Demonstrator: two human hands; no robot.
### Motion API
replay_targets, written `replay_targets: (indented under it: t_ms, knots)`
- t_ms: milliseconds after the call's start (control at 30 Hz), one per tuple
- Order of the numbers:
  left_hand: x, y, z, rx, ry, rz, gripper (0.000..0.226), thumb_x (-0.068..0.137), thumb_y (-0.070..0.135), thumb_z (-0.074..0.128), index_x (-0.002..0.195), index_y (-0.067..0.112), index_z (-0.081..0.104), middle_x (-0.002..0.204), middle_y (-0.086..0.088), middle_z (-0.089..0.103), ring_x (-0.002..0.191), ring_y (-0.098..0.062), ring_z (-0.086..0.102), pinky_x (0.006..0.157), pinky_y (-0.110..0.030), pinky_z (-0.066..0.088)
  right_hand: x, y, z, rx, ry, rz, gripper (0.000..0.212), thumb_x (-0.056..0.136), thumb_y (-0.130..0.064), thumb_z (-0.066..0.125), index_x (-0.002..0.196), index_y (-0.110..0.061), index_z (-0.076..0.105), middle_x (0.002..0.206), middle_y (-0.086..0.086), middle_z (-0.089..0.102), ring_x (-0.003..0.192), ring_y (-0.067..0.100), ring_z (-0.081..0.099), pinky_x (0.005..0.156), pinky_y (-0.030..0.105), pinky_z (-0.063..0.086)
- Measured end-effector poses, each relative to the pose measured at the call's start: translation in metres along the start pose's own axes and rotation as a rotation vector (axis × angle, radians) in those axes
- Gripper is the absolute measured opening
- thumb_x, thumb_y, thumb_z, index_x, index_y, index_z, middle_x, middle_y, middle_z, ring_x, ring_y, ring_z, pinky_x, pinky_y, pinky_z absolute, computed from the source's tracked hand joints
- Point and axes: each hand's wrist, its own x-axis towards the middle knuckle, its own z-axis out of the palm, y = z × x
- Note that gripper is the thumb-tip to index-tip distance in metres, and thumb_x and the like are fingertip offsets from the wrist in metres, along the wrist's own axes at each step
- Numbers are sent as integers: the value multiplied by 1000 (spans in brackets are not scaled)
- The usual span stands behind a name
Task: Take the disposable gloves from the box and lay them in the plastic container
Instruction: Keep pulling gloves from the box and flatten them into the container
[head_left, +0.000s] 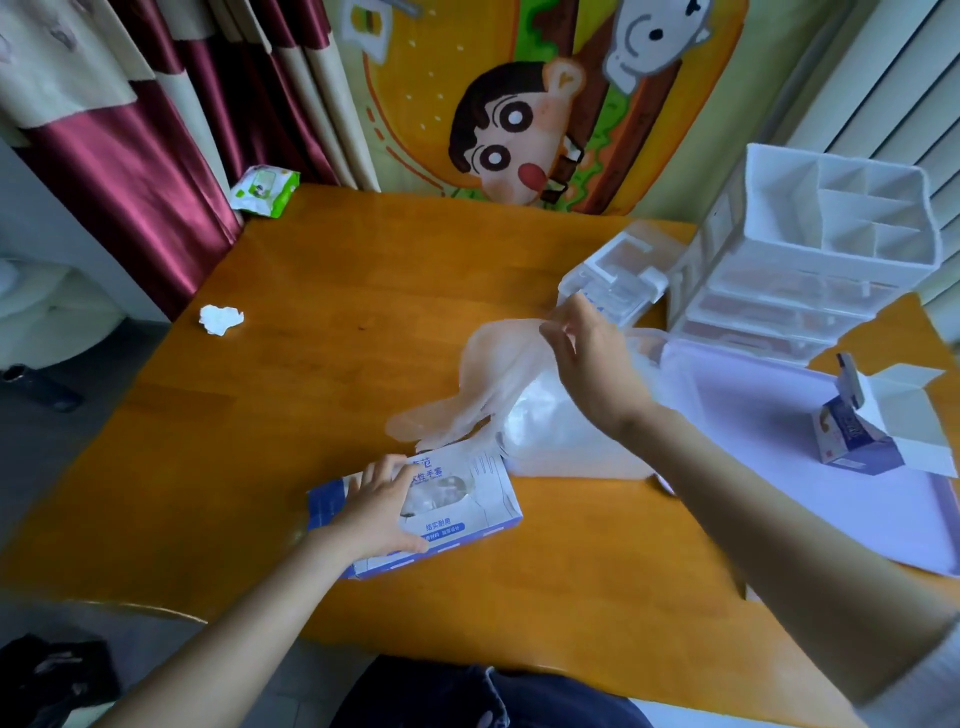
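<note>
The left hand (382, 512), right hand (587, 358) and both forearms (727, 467) are bare, a pale grey sleeve (930, 675) covers the upper right arm, and dark blue denim trousers (467, 696) cover the lap.

wooden table (322, 322) | maroon-cream curtain (156, 156) | cartoon rug (519, 104)

"结实耐用" on glove box (483, 506) (blue print)

Head-worn wide-angle view; faces forward and down, close above the table (332, 291)
</note>
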Motion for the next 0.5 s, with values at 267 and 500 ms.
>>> replay_targets:
  t_ms: [267,500]
  knots:
    - [14,46,-90,-470,558,134,41,90,1,58,127,11,45,133,-4,40,125,-17,43,94,-17,33,-3,7,-20,-81,-167,-99,10,97,-15,50,89,-11,46,88,5,60,82,26,57,69,30,39]
    - [22,113,-134,-387,308,450,18,84,19,70,101,17,64,100,8,64,97,-12,58,76,-27,43,2,6,-25,27,-179,-94,10,91,-21,62,87,-18,53,79,-12,52,73,8,48,69,11,38]
